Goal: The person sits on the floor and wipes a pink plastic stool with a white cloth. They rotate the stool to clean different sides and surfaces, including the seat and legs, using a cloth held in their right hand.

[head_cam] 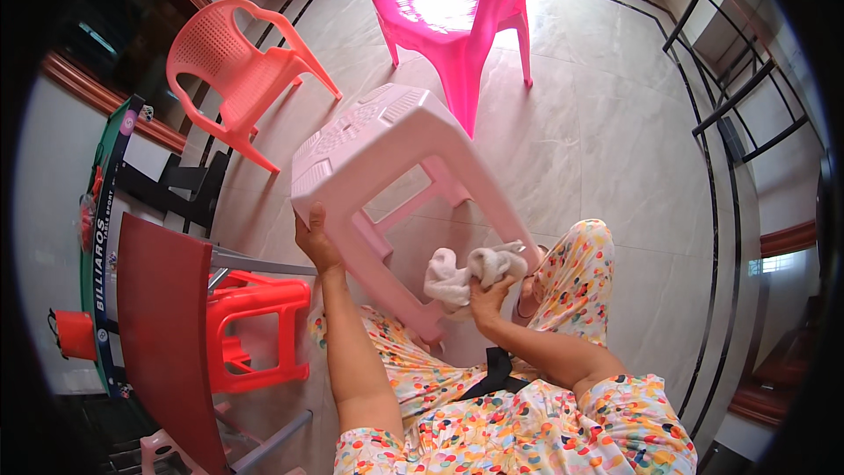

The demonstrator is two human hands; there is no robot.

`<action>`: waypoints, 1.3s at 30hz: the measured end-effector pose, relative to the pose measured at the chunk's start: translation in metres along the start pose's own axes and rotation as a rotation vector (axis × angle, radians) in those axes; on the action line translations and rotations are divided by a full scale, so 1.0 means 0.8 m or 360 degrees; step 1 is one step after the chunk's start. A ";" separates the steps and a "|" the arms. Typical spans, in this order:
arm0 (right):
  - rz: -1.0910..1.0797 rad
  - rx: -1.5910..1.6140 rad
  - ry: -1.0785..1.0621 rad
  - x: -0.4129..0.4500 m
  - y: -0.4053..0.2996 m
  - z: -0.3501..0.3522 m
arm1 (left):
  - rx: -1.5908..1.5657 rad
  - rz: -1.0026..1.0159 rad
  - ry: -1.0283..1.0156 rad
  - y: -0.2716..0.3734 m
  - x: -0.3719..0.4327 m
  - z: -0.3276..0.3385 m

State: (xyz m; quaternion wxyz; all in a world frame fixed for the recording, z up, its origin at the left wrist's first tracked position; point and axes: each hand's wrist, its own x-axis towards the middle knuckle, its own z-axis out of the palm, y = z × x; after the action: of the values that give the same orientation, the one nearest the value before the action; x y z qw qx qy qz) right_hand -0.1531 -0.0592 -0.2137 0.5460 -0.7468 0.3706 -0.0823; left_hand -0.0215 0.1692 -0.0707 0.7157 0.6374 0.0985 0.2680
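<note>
A pale pink plastic stool [389,165] stands tilted in front of me, its seat toward the upper left and its open underside partly in view. My left hand [318,237] grips the corner of the stool's seat, thumb on the side face. In my right hand [490,300] is a bunched whitish cloth [475,274], held close to the stool's lower legs. The fingers of the right hand are partly hidden by the cloth.
A bright pink plastic chair [448,10] stands beyond the stool, and an orange plastic armchair [227,79] at the upper left. Left of me are a dark red tabletop [165,343], red stools [260,330] and a billiards table [99,244]. A black metal frame [735,95] is at right.
</note>
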 end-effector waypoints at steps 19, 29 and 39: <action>0.1839 0.1158 -0.1285 -0.067 -0.097 0.000 | 0.0076 0.0036 0.0055 0.002 -0.002 0.006; 0.0524 0.1443 -0.1610 0.023 -0.238 -0.047 | 0.0037 0.0123 0.0086 -0.009 -0.003 0.006; -0.0834 0.0495 -0.1287 0.132 -0.380 -0.003 | 0.0084 0.0124 0.0072 0.021 -0.015 0.023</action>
State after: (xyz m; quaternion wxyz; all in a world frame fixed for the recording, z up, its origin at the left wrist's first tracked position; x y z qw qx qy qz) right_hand 0.0616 -0.0896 0.0245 0.7117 -0.6967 -0.0871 0.0250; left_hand -0.0271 0.1477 -0.0541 0.6852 0.6533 0.0968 0.3072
